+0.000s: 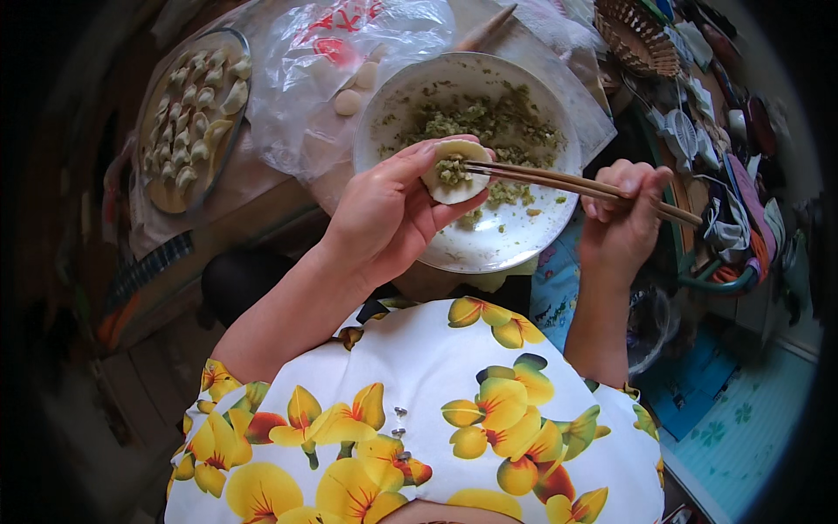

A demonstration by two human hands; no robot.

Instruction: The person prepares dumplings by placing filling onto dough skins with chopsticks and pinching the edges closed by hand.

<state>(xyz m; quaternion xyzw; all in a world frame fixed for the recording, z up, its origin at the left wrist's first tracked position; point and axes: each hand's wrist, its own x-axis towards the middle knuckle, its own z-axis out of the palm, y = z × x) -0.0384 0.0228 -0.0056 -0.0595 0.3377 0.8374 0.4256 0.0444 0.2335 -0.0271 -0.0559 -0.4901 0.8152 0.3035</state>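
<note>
My left hand point(399, 203) holds a round dough wrapper point(460, 190) in its fingers, above the near left part of a large white bowl point(471, 255). A small mound of chopped green filling point(452, 169) lies on the wrapper. Wooden chopsticks point(556, 182) are gripped in my right hand point(622, 209), right of the bowl; their tips touch the filling on the wrapper. More green filling point(484, 121) is spread inside the bowl. At the left, a round tray point(163, 200) carries rows of folded dumplings point(190, 124).
A clear plastic bag point(288, 124) with red writing lies behind the bowl, near loose dough rounds point(347, 102). A pointed wooden stick point(488, 27) lies beyond. To the right stand a wicker basket point(638, 39), a small white fan point(681, 134) and a cluttered green-framed rack point(720, 283).
</note>
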